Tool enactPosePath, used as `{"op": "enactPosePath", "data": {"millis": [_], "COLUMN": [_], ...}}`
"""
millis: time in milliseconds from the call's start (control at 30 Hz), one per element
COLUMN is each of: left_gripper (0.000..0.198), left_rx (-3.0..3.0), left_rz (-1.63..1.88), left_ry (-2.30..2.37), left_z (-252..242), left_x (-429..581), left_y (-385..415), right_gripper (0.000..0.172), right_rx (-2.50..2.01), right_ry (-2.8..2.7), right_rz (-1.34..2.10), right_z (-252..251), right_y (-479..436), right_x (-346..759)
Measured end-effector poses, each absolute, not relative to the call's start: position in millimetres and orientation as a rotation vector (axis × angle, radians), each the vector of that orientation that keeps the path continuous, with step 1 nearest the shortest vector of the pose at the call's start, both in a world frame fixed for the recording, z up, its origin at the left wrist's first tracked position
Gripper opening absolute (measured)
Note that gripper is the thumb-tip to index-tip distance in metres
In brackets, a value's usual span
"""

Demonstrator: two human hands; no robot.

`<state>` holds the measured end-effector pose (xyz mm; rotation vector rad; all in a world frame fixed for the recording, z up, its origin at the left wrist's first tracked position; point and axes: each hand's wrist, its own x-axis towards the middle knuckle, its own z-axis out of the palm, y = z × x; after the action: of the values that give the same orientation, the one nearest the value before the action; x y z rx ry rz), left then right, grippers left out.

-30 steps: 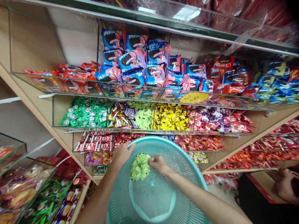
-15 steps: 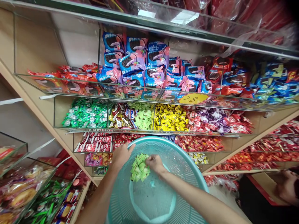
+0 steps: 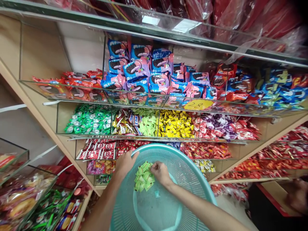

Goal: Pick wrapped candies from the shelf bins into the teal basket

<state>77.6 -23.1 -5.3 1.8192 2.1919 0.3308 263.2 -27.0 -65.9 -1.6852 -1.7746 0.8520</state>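
My left hand (image 3: 124, 163) grips the far left rim of a teal plastic mesh basket (image 3: 185, 173), thumb over the edge. A small heap of light green wrapped candies (image 3: 143, 177) lies inside the basket against its far wall. My right hand (image 3: 160, 172) rests inside the basket with its fingers pinched together at the top right of that heap. One loose teal-coloured piece (image 3: 157, 193) lies lower on the basket wall.
Glass-fronted shelves stand ahead: cookie packs (image 3: 141, 69) on top, then green (image 3: 89, 119), light green (image 3: 148, 123), yellow (image 3: 175, 123) and purple-red candies (image 3: 221, 125), with a yellow price tag (image 3: 197, 104). Glass bins (image 3: 26, 192) sit at the left. Another person's hand (image 3: 298, 194) shows at the far right.
My right hand has shifted slightly left onto the green candies and pinched at them. The view has tilted up a little; the left hand keeps its hold on the rim.
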Motion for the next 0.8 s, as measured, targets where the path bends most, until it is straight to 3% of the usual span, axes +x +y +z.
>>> {"op": "enactPosePath", "data": {"millis": [233,400,800], "left_gripper": [0.059,0.06,0.058], "left_rx": [1.855,1.843,1.81], "left_rz": [0.32,0.297,0.304], "left_ry": [2.165,2.168,2.197], "left_z": [-8.8,-6.5,-2.6], "left_x": [77.0,79.6,72.0], "left_y": [-21.5,-20.9,-24.8], "right_gripper": [0.012,0.017,0.02], "right_rx": [-1.254,-1.312,-1.4], "right_ry": [-2.142,-2.297,-2.5], "right_rz": [0.22,-0.129,-0.385], "right_z": [38.0,99.2,106.1], "right_y": [-14.1,18.7,51.4], "right_x": [259.3,231.8,208.1]}}
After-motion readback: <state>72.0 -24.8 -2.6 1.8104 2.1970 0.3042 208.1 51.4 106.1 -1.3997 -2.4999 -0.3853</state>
